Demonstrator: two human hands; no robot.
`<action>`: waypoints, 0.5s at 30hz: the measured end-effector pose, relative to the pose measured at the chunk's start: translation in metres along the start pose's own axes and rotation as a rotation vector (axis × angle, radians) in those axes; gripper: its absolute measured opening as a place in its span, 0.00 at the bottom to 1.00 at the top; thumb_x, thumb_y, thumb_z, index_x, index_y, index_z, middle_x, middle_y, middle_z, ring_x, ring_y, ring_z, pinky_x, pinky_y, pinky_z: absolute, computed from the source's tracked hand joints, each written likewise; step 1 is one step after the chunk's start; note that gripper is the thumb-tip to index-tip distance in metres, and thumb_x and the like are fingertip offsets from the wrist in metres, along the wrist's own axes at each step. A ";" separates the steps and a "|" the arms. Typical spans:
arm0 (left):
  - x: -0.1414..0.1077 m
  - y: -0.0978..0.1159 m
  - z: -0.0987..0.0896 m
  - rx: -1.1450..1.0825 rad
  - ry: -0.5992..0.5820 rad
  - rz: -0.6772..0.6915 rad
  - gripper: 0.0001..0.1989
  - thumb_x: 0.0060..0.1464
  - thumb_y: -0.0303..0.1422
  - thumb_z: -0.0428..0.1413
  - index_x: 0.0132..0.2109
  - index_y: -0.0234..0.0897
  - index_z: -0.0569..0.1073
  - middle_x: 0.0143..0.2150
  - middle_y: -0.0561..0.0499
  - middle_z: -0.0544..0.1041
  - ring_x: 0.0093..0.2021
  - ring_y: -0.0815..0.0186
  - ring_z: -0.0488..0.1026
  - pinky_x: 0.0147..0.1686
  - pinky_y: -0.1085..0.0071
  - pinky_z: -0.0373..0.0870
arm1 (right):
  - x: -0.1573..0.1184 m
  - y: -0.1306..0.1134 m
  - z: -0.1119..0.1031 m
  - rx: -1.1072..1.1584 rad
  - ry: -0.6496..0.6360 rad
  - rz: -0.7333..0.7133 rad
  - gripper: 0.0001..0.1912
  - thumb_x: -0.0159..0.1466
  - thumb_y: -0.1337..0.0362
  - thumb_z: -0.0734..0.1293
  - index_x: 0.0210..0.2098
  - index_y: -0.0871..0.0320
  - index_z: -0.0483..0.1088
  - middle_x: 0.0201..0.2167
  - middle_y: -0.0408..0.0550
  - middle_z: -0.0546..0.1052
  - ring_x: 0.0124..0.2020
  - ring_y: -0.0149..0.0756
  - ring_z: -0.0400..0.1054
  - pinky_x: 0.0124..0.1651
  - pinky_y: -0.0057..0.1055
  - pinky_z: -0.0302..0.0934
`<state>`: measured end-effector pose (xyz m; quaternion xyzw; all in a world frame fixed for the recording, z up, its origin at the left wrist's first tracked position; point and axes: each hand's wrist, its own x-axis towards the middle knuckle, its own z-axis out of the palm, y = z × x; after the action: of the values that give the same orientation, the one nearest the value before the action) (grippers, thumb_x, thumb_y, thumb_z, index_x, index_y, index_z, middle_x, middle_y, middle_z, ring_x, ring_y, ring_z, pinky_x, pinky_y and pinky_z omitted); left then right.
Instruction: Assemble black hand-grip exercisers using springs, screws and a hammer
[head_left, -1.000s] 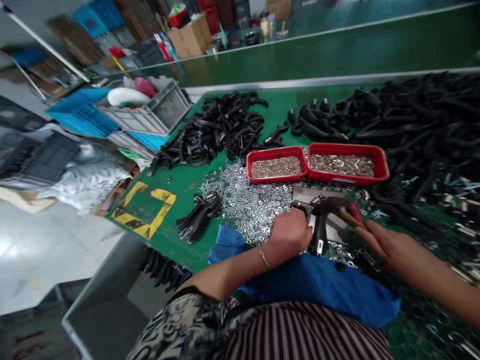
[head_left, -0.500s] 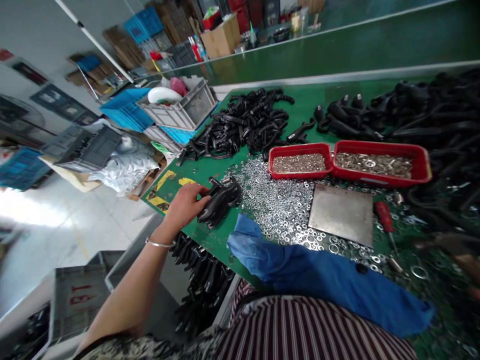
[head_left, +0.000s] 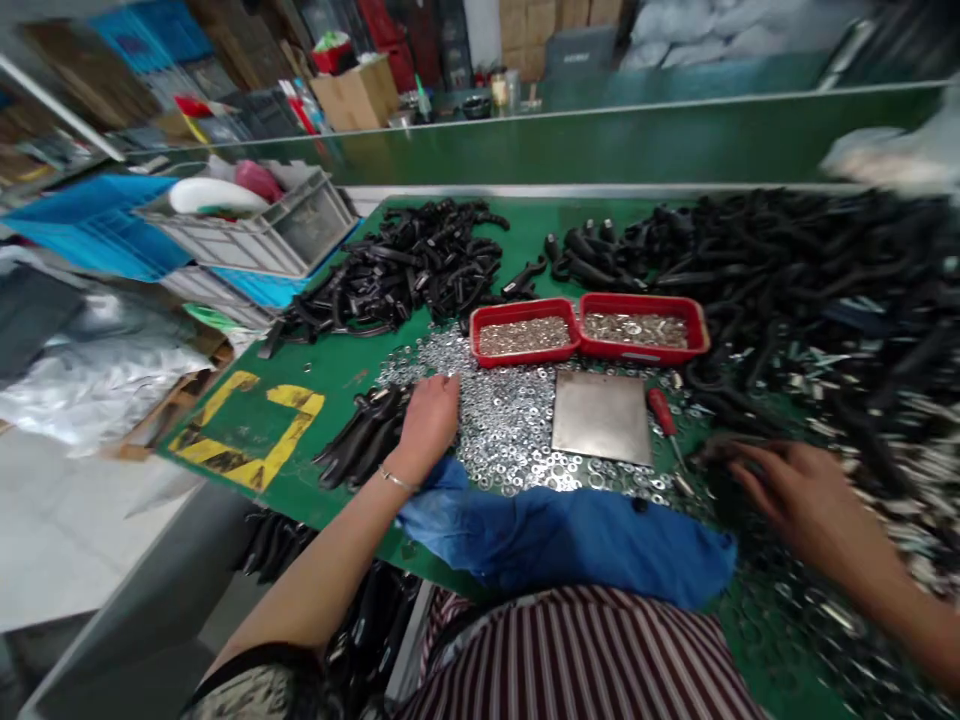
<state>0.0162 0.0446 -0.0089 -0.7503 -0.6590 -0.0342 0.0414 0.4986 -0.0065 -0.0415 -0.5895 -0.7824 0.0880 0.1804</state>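
Note:
My left hand [head_left: 431, 420] rests at the left edge of the spread of small metal washers [head_left: 510, 425], its fingers bent down and pressed together. What they pinch, if anything, is hidden. Beside that hand, several black curved handles [head_left: 367, 435] lie side by side on the green table. Over on the right, my right hand [head_left: 802, 490] has its fingers closed at a dark, elongated object [head_left: 731, 445] that is too blurred to name. A red-handled screwdriver [head_left: 661, 412] lies just left of it. The flat metal plate [head_left: 602, 418] sits between the hands.
Two red trays [head_left: 525, 355] of small metal parts stand behind the washers. Black parts [head_left: 420, 260] are heaped at the back left, with a larger heap [head_left: 810, 250] at right. Blue cloth [head_left: 570, 540] covers the front edge. Yellow-black tape [head_left: 251, 470] marks the left corner.
My view has turned right. My left hand has let go of the black handles and moved right to the washers. My right hand, barely visible at the edge before, is now plainly in view.

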 end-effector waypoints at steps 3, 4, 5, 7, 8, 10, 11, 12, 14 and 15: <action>0.029 0.016 0.036 0.178 -0.088 -0.078 0.18 0.61 0.19 0.40 0.48 0.24 0.74 0.46 0.30 0.75 0.48 0.48 0.72 0.46 0.58 0.68 | 0.008 -0.008 0.002 0.003 -0.118 -0.075 0.20 0.71 0.54 0.58 0.53 0.55 0.74 0.48 0.60 0.76 0.50 0.52 0.70 0.55 0.50 0.64; 0.034 0.016 0.043 0.192 -0.109 -0.063 0.18 0.62 0.20 0.40 0.46 0.25 0.74 0.45 0.31 0.74 0.47 0.48 0.72 0.46 0.59 0.68 | 0.010 -0.008 0.003 0.018 -0.136 -0.061 0.20 0.72 0.55 0.57 0.53 0.56 0.74 0.48 0.58 0.76 0.51 0.50 0.70 0.56 0.48 0.64; 0.037 0.014 0.046 0.195 -0.124 -0.038 0.18 0.62 0.21 0.39 0.44 0.27 0.74 0.44 0.32 0.74 0.46 0.49 0.73 0.45 0.59 0.68 | 0.015 -0.007 0.004 0.028 -0.140 -0.038 0.19 0.73 0.55 0.56 0.52 0.56 0.74 0.47 0.57 0.76 0.50 0.48 0.71 0.55 0.47 0.65; 0.036 0.008 0.045 0.193 -0.141 0.017 0.17 0.63 0.22 0.40 0.42 0.30 0.73 0.43 0.35 0.74 0.45 0.50 0.73 0.44 0.61 0.68 | 0.028 -0.004 0.006 0.012 -0.139 0.004 0.18 0.73 0.58 0.56 0.51 0.57 0.74 0.45 0.56 0.76 0.48 0.46 0.71 0.52 0.43 0.66; 0.034 0.004 0.042 0.192 -0.146 0.040 0.16 0.63 0.23 0.40 0.42 0.31 0.73 0.42 0.36 0.74 0.44 0.51 0.73 0.43 0.61 0.69 | 0.038 -0.004 0.008 -0.020 -0.135 0.015 0.18 0.73 0.59 0.56 0.50 0.57 0.74 0.45 0.56 0.76 0.47 0.46 0.71 0.50 0.41 0.66; 0.029 -0.002 0.036 0.167 -0.136 0.058 0.13 0.65 0.27 0.42 0.42 0.33 0.72 0.41 0.38 0.75 0.42 0.51 0.74 0.42 0.61 0.69 | 0.062 -0.006 0.012 -0.141 -0.144 0.019 0.17 0.72 0.61 0.57 0.49 0.58 0.75 0.44 0.57 0.75 0.47 0.47 0.70 0.46 0.39 0.66; 0.028 -0.003 0.033 0.135 -0.119 0.054 0.12 0.65 0.30 0.43 0.42 0.34 0.71 0.41 0.38 0.75 0.42 0.51 0.74 0.42 0.61 0.69 | 0.075 -0.008 0.014 -0.215 -0.160 0.009 0.16 0.72 0.62 0.57 0.47 0.58 0.76 0.44 0.58 0.74 0.47 0.48 0.69 0.44 0.39 0.65; 0.026 -0.003 0.030 0.088 -0.096 0.043 0.11 0.65 0.32 0.45 0.42 0.35 0.71 0.41 0.39 0.75 0.41 0.51 0.74 0.42 0.61 0.69 | 0.088 -0.011 0.017 -0.288 -0.180 -0.004 0.15 0.71 0.63 0.58 0.45 0.59 0.76 0.44 0.59 0.74 0.47 0.50 0.68 0.43 0.39 0.65; 0.026 -0.001 0.028 -0.059 -0.049 0.008 0.10 0.66 0.34 0.46 0.41 0.37 0.70 0.41 0.42 0.76 0.41 0.53 0.74 0.43 0.61 0.69 | 0.106 -0.015 0.021 -0.394 -0.215 -0.051 0.13 0.70 0.64 0.60 0.41 0.60 0.76 0.42 0.60 0.73 0.45 0.51 0.67 0.41 0.39 0.63; 0.027 0.002 0.028 -0.152 -0.025 -0.006 0.09 0.65 0.35 0.47 0.41 0.38 0.70 0.41 0.43 0.76 0.42 0.55 0.74 0.44 0.62 0.69 | 0.111 -0.016 0.023 -0.418 -0.229 -0.081 0.12 0.70 0.65 0.61 0.39 0.60 0.76 0.40 0.60 0.73 0.45 0.51 0.66 0.41 0.39 0.62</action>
<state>0.0217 0.0740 -0.0338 -0.7498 -0.6570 -0.0747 -0.0240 0.4482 0.0967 -0.0374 -0.5682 -0.8221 -0.0169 -0.0320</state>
